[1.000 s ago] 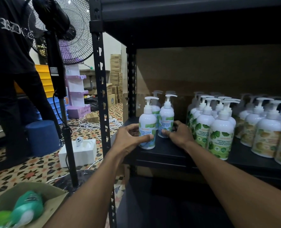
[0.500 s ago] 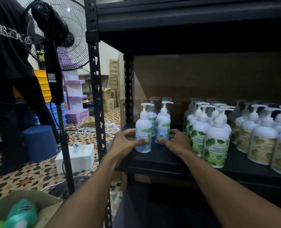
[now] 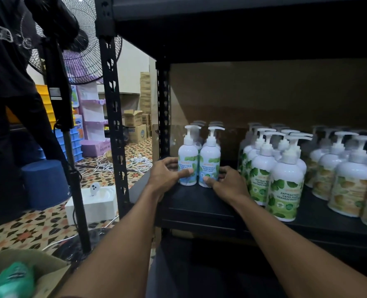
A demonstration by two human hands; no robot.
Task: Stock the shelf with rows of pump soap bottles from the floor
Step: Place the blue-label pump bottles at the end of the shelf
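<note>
A black metal shelf holds rows of white pump soap bottles, with green-leaf bottles on the right. Near its left end, the left hand curls round the left cool mint bottle, thumb across the label. The right hand grips the right cool mint bottle near its base. They are best slid back together, upright, against the pair behind. Both are white and round-shouldered, with blue-green labels and spouts pointing right.
</note>
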